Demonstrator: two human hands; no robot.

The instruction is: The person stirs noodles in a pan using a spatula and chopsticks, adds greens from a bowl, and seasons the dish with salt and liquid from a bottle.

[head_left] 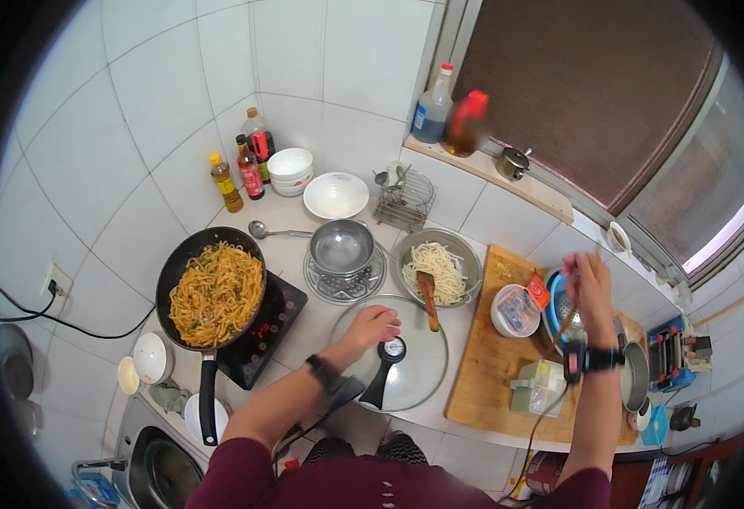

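My right hand (589, 289) is closed around wooden chopsticks (563, 327), over a blue-rimmed colander (558, 299) at the right. Above the glass lid (420, 375) hangs my left hand (372, 327), fingers loosely apart, with nothing in it. Left of it, a black frying pan (163, 299) of sauced noodles (216, 296) rests on the induction cooktop (270, 327). Plain noodles (439, 267) fill a metal bowl (474, 270), and a wooden spatula (427, 292) lies across them and the bowl's rim.
A cutting board (474, 382) bears a white bowl (505, 327) with packets and a seasoning box (540, 388). Behind stand an empty metal pot (343, 248), a ladle (276, 231), a white bowl (336, 196) and sauce bottles (249, 168). A sink (136, 439) is at lower left.
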